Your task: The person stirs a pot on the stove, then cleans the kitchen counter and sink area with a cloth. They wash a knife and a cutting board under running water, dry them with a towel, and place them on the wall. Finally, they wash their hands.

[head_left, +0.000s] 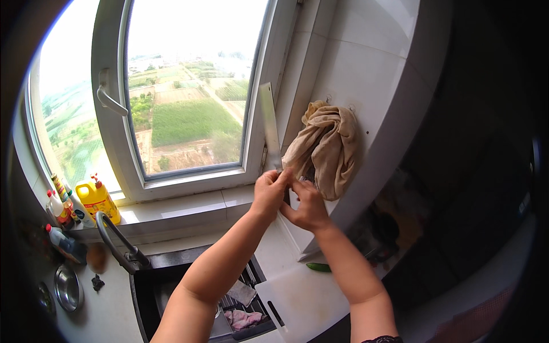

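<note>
Both my hands are raised in front of the tiled wall corner, close together, above the counter. Between them a kitchen knife (269,128) points upward, its long pale metal blade showing a small hole near the top end. My left hand (270,191) is closed at the base of the blade. Wrapped around the dark handle just below, my right hand (309,207) covers most of it. Behind and right of my hands, a crumpled beige cloth (334,146) hangs from the wall. Below them, a white cutting board (311,300) lies beside the sink, with a green pepper (318,267) at its far edge.
The dark sink (140,297) with a curved faucet (117,243) lies lower left, holding a pink rag (243,319). Yellow jug (97,200) and other bottles line the windowsill. A metal bowl (68,287) stands far left. A window handle (110,102) juts inward.
</note>
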{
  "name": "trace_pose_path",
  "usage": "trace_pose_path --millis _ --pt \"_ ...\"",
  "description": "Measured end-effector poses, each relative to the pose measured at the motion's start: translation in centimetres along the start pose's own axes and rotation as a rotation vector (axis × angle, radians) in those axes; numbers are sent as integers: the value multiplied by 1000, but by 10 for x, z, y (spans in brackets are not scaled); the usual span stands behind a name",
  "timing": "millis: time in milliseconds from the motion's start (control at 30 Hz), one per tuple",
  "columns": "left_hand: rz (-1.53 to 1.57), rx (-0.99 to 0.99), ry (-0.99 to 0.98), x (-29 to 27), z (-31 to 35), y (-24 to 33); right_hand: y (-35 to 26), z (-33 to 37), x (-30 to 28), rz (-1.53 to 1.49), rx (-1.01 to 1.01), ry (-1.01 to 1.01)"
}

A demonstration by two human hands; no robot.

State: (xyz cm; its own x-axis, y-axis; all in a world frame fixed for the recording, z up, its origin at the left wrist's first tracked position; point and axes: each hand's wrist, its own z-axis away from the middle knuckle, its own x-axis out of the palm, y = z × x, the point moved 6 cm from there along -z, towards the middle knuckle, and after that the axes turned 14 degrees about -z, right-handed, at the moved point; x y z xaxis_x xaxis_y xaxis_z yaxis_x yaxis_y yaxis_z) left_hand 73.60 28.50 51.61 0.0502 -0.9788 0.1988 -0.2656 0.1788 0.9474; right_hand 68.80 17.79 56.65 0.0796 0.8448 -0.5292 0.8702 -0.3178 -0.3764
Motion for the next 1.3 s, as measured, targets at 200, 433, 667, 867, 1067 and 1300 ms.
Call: trace_pose_path --millis 200,433,667,867,1067,1300 --pt "-352 173 285 -40 18 20 -19 -76 -96 757 -195 382" --pt "-650 129 326 -29 45 -6 13 -148 -144 864 -54 245" --pt "-790 280 325 -12 38 14 -64 -77 -194 827 -327 251" --pt "-796 244 280 47 6 3 -44 -5 -197 778 -202 214" --pt "-830 252 314 71 -7 -20 -32 -10 -191 780 -229 258" --pt "-820 303 321 80 -8 -21 -26 -25 -178 760 -226 245"
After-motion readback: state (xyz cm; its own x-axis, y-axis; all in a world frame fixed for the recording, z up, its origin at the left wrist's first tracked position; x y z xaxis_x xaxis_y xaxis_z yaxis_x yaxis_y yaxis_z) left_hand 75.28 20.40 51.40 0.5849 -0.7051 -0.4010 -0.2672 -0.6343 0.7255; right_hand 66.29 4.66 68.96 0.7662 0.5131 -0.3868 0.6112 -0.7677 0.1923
